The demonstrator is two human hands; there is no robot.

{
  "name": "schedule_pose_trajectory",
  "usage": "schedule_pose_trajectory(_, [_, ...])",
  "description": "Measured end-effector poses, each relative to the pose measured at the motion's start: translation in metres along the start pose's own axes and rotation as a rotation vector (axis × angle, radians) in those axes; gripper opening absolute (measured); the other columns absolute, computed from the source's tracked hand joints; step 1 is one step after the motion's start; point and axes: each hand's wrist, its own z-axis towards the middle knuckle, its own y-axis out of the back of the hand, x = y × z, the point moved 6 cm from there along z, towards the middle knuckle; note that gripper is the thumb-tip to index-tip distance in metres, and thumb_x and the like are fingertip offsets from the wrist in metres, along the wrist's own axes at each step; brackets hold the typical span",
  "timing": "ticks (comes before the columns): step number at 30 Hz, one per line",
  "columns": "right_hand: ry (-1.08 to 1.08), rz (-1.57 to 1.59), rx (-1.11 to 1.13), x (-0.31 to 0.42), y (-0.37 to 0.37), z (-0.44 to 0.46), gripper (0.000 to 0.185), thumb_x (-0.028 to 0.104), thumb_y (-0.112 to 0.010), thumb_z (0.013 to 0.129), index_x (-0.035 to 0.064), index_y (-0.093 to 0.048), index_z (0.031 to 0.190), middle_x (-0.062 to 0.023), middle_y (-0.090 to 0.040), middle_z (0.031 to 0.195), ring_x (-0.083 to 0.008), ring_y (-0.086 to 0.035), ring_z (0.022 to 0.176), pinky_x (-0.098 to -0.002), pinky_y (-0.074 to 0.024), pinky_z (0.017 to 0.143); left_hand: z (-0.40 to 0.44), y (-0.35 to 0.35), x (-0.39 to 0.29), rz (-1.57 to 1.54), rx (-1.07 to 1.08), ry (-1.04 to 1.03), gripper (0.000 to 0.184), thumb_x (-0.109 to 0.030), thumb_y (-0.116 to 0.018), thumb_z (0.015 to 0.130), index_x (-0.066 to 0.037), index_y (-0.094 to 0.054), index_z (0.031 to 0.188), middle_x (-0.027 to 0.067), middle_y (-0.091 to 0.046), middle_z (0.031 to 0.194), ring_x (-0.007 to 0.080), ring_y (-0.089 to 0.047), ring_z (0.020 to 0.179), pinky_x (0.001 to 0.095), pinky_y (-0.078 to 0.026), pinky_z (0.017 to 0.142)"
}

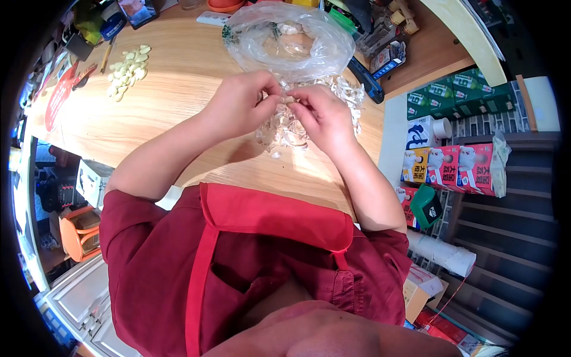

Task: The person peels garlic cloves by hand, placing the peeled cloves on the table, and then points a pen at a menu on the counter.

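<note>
My left hand (247,102) and my right hand (324,116) meet over the wooden table. Between their fingertips is a small pale garlic clove (289,100), largely covered by the fingers. Both hands are closed in a pinch at it; whether a bit of skin is also held, I cannot tell. Papery garlic skins (282,132) lie spread under and around my hands. Just beyond stands a clear plastic bag (250,44), its mouth open, with a garlic bulb (289,27) inside. Peeled garlic cloves (128,71) lie in a loose heap at the far left.
Red scissors (62,89) and a thin pen-like stick (107,55) lie left of the cloves. A phone with a lit screen (137,11) is at the back. A dark blue-edged object (366,80) borders the skins on the right. Stacked cartons (458,169) stand beyond the table's right edge.
</note>
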Motion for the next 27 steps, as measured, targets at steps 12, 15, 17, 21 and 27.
schedule_pose_trajectory(12, [-0.246, 0.849, -0.004, -0.009, 0.006, -0.004, 0.023, -0.006, -0.05, 0.085, -0.0018, -0.05, 0.107, -0.0111, -0.06, 0.101, -0.0171, -0.064, 0.079, -0.0229, -0.0522, 0.062, 0.006, 0.016, 0.009, 0.021, -0.119, 0.167, 0.009, -0.006, -0.062, 0.075, -0.001, -0.055, 0.079, 0.0077, -0.058, 0.069, 0.0152, -0.053, 0.057, 0.0272, -0.042, 0.052])
schedule_pose_trajectory(15, [-0.297, 0.779, 0.047, -0.012, 0.001, -0.003, 0.021, -0.006, -0.052, 0.084, -0.0016, -0.052, 0.105, -0.0111, -0.061, 0.101, -0.0166, -0.064, 0.08, -0.0227, -0.0528, 0.063, 0.005, 0.011, 0.005, 0.017, -0.069, 0.085, 0.008, -0.005, -0.064, 0.076, -0.001, -0.058, 0.08, 0.0045, -0.058, 0.07, 0.0092, -0.049, 0.058, 0.0225, -0.04, 0.052])
schedule_pose_trajectory(17, [-0.269, 0.778, 0.025, -0.012, -0.003, -0.003, 0.021, -0.006, -0.055, 0.083, -0.0012, -0.053, 0.103, -0.0104, -0.061, 0.099, -0.0163, -0.064, 0.081, -0.0226, -0.053, 0.064, 0.004, 0.007, 0.006, 0.027, -0.08, -0.029, 0.009, -0.004, -0.066, 0.075, -0.002, -0.061, 0.083, 0.0038, -0.059, 0.072, 0.0084, -0.048, 0.058, 0.022, -0.039, 0.052])
schedule_pose_trajectory(21, [-0.125, 0.518, -0.001, -0.016, -0.003, -0.003, 0.024, -0.004, -0.062, 0.078, 0.0016, -0.056, 0.1, -0.0088, -0.061, 0.095, -0.0156, -0.064, 0.08, -0.0236, -0.0531, 0.068, 0.003, 0.003, 0.001, -0.04, -0.009, 0.017, 0.014, -0.005, -0.067, 0.074, -0.003, -0.065, 0.088, 0.0013, -0.061, 0.076, 0.0061, -0.046, 0.058, 0.021, -0.039, 0.054])
schedule_pose_trajectory(27, [-0.048, 0.162, -0.001, -0.002, 0.001, 0.0, 0.021, 0.001, -0.068, 0.072, 0.0054, -0.058, 0.091, -0.0087, -0.061, 0.093, -0.0192, -0.063, 0.078, -0.028, -0.053, 0.066, 0.0, 0.0, 0.001, -0.119, 0.04, 0.065, 0.013, -0.007, -0.068, 0.074, -0.004, -0.065, 0.086, -0.0005, -0.062, 0.077, 0.005, -0.046, 0.059, 0.0203, -0.039, 0.054])
